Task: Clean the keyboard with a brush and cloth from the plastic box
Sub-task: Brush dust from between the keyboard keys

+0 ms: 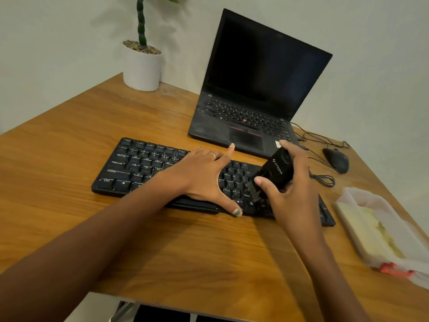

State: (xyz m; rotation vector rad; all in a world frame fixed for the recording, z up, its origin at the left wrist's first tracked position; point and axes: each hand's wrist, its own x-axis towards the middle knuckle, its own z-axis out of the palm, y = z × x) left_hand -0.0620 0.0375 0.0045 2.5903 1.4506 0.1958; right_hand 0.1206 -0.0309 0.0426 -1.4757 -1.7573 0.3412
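we see 2 hands over 1 black keyboard (148, 166), and much of its middle and right part is hidden beneath them, so we cannot read those keys. the left hand (206, 177) lies flat on the keys with its fingers spread wide, thumb reaching toward the near edge. the right hand (294, 189) grips 1 black brush (276, 169), its fingers partly covering the body; the white lettering on it is too blurred for us to read. the brush's long axis is tilted, its upper end pointing away toward the laptop (255, 89) and its bristle end pointing down and left onto the keys at the right part of the keyboard. the keyboard's long axis runs from far left to near right across the wooden worktop (92, 126). at the right edge we see 1 plastic box (362, 228), cut off by the frame, its contents pale and hard to make out under thin plastic. 1 mouse (336, 160) and 1 potted plant (142, 66), its top cut off, stand farther back.
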